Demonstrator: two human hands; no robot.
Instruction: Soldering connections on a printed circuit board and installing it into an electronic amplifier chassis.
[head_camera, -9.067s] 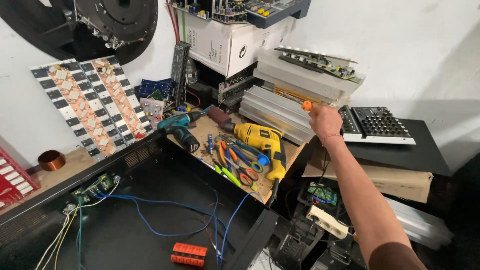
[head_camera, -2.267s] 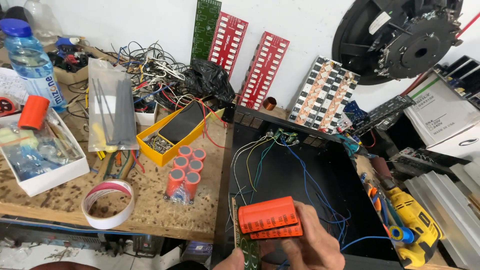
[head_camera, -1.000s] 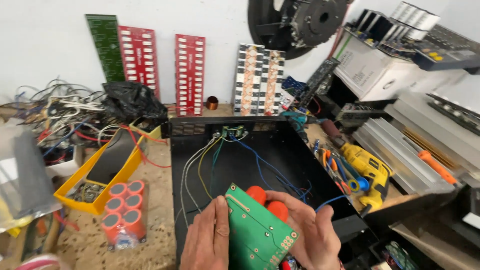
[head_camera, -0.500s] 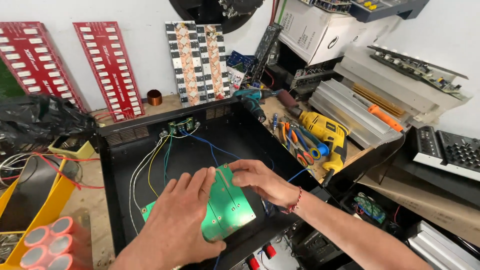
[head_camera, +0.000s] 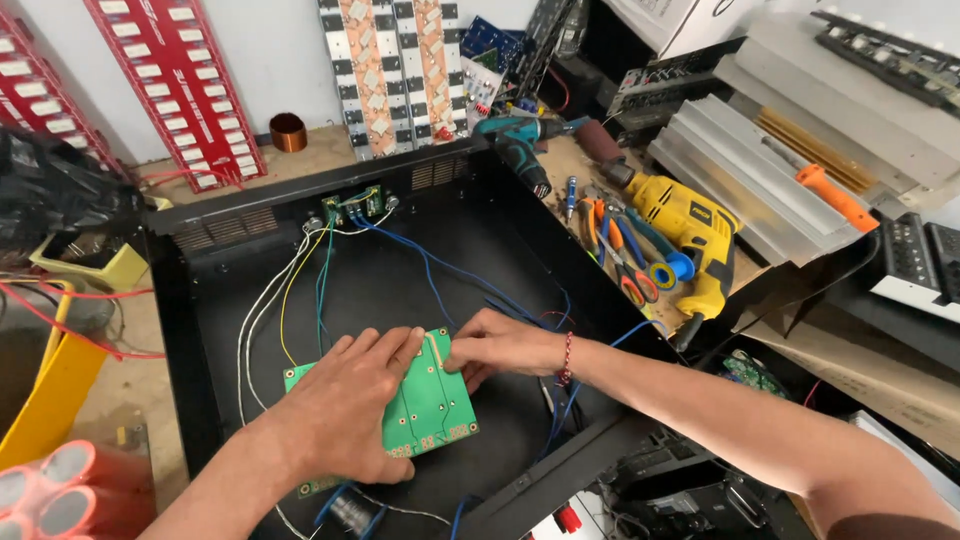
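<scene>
A green circuit board (head_camera: 432, 408) lies solder side up inside an open black metal case (head_camera: 455, 235). My left hand (head_camera: 345, 405) presses flat on the board's left half, fingers spread. At the board's upper right edge, my right hand (head_camera: 500, 345) has its fingertips pinched on the corner, and a red bead band sits on the wrist. Blue, yellow, white and green wires (head_camera: 315, 275) run from a small connector board (head_camera: 352, 205) at the case's back wall down under the board.
To the right of the case lie a yellow drill (head_camera: 690, 235), pliers (head_camera: 625, 265), a teal driver (head_camera: 520, 150) and an orange-handled screwdriver (head_camera: 830, 195) on finned heatsinks. Red boards (head_camera: 180, 80) lean on the wall. A yellow tray (head_camera: 60, 390) and orange capacitors (head_camera: 50, 480) sit left.
The view has swung right and closer. The green board has gone from held in both hands above the case to lying on the case floor under my hands.
</scene>
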